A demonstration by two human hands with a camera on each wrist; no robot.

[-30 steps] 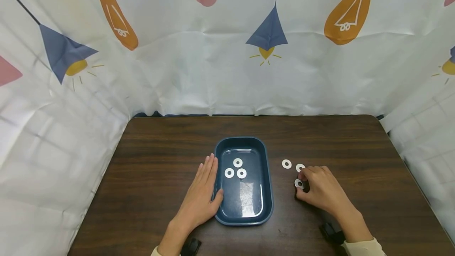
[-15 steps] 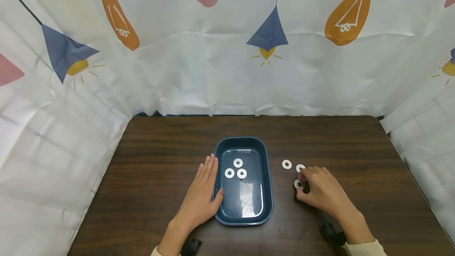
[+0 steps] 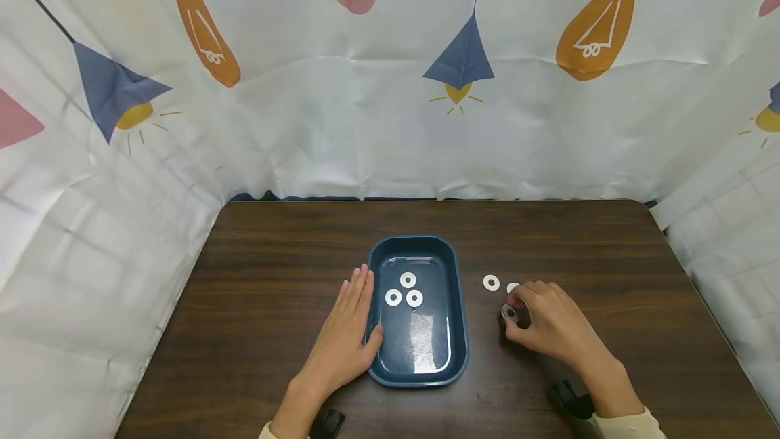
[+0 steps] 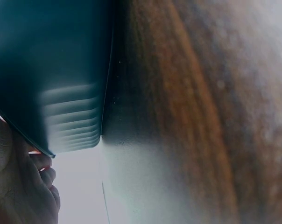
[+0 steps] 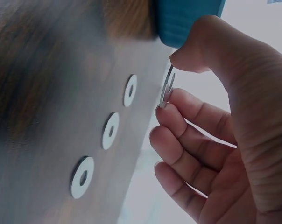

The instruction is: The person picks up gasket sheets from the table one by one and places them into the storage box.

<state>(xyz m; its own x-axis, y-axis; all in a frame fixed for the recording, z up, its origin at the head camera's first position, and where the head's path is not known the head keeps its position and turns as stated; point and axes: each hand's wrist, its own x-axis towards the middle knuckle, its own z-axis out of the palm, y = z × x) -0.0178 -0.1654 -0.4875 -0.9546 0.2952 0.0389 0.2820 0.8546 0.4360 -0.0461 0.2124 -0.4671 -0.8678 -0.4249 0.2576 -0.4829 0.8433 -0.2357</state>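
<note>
My left hand [image 3: 341,337] rests along the left rim of a blue tray [image 3: 390,351], fingers straight and the thumb over the edge. The left wrist view shows part of that hand beside the tray's outer wall. Three white washers lie flat inside, one of them a washer [image 3: 387,297] on the left. To the right of the tray, my right hand [image 3: 551,324] pinches a flat metal washer [image 5: 164,93] between thumb and fingertips, tilted on edge and raised off the table. Below it in the right wrist view are three washers, the nearest washer [image 5: 76,183] being largest in sight.
The dark wood table [image 3: 274,256] carries everything. A loose washer [image 3: 485,282] lies right of the tray, and another washer [image 3: 510,288] is partly covered by my right hand. A white patterned curtain [image 3: 365,120] hangs behind and at both sides.
My right hand has risen slightly and shifted a little left, bringing the pinched washer up and tilting it. The left hand and the tray stay where they were.
</note>
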